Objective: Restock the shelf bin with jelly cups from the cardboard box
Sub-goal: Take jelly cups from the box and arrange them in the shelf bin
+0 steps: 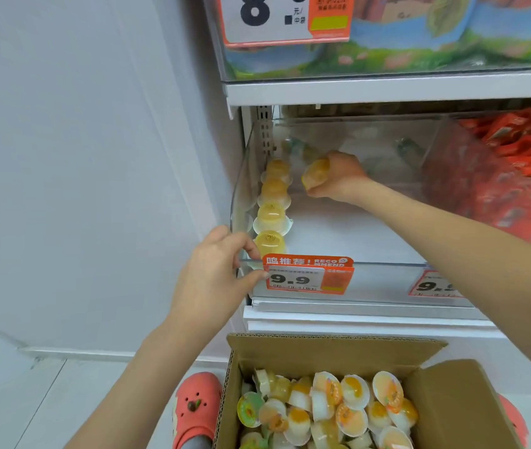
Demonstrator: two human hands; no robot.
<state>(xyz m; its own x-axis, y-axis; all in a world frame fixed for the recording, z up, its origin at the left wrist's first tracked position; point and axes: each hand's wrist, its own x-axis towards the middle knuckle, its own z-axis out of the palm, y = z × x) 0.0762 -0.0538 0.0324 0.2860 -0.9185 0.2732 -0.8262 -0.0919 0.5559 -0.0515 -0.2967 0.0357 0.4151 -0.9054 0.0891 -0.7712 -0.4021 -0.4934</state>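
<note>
Currently right hand (338, 178) grips one jelly cup (316, 177) inside the shelf bin (290, 262), just right of the row of four cups (272, 205) along the left wall. Left hand (215, 277) pinches the bin's front lip. Cardboard box (452, 400) sits below.

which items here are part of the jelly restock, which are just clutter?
Job:
- right hand holding a jelly cup
- left hand gripping the clear bin front edge
- row of cups along the bin's left wall
- cardboard box of cups

Not job:
- red snack packs
- 9.9 price tag
- pink clog
</note>
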